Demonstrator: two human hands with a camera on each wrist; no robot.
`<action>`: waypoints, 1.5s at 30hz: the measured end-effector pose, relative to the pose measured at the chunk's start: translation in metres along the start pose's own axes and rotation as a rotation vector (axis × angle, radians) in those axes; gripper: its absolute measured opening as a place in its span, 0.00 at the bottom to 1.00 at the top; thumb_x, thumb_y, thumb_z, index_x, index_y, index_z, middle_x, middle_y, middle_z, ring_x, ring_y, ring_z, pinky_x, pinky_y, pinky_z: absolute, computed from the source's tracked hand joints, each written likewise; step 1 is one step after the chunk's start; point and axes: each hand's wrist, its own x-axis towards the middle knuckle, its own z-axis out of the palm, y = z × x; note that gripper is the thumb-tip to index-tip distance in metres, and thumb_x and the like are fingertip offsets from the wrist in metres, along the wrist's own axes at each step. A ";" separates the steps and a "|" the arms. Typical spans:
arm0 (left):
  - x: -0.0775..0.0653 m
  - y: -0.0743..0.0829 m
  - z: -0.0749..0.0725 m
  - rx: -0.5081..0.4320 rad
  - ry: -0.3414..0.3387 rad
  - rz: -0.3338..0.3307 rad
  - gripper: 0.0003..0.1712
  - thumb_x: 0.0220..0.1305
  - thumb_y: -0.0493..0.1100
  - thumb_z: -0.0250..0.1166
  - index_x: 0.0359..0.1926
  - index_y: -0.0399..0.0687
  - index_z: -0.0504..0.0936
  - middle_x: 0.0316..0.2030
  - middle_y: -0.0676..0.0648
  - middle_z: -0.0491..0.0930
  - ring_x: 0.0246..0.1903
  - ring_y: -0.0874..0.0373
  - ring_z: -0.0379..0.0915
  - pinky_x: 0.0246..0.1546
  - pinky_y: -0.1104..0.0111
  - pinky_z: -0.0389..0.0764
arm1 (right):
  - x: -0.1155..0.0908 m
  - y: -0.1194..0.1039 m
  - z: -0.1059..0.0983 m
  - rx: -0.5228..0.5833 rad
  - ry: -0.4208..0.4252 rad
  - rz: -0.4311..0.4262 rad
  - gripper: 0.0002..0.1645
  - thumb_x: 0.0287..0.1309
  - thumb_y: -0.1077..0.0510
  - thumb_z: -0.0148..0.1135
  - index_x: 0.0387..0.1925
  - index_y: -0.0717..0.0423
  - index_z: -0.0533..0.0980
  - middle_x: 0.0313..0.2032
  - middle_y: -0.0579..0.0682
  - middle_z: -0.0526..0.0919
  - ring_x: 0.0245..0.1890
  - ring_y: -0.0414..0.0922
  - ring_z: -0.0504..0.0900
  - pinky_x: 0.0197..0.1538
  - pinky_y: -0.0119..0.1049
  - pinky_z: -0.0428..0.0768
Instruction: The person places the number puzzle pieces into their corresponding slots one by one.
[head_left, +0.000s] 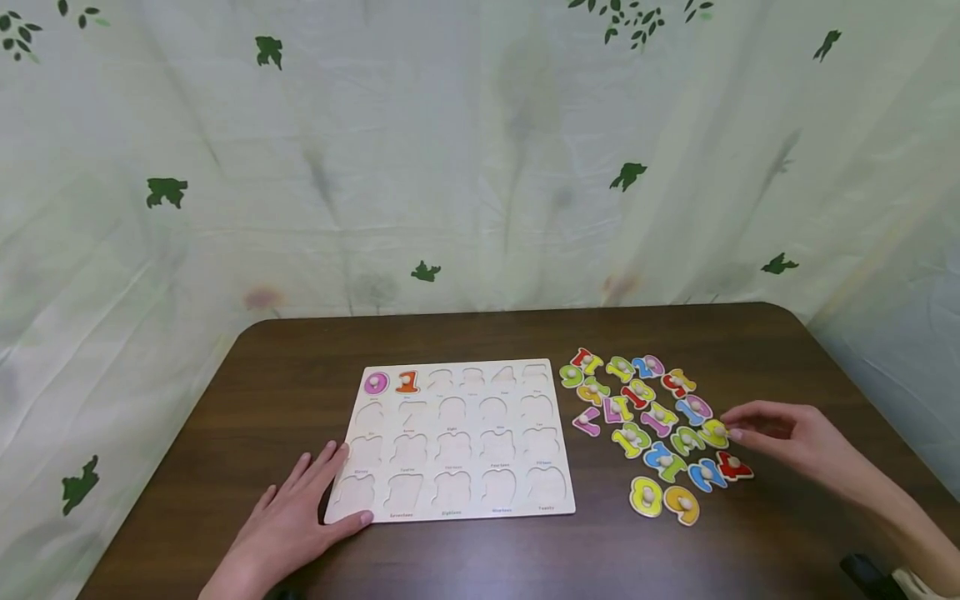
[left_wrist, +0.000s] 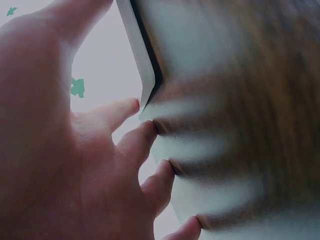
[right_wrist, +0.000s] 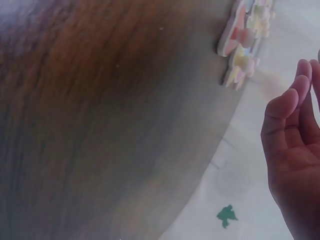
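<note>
- At the board (head_left: 474, 423), near-left corner: left hand (head_left: 291, 510), spread, touching.
- Right of the board: right hand (head_left: 798, 437) at yellow piece (head_left: 711, 433); whether pinching, I cannot tell.

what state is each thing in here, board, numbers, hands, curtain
Puzzle board: flat on the table, mostly empty
Pink zero: set in the board's top row
Orange one: set in, beside the zero
Loose numbers: scattered right of the board
Left hand: spread at the board's corner
Right hand: at a yellow number, grip unclear
Curtain: hanging, creased
</note>
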 end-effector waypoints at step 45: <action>0.000 0.001 0.000 -0.003 0.005 0.001 0.63 0.48 0.83 0.58 0.76 0.51 0.58 0.74 0.40 0.55 0.71 0.33 0.46 0.59 0.29 0.50 | 0.051 -0.028 0.013 0.039 -0.001 -0.027 0.17 0.66 0.57 0.63 0.53 0.60 0.78 0.45 0.57 0.84 0.36 0.50 0.83 0.36 0.38 0.84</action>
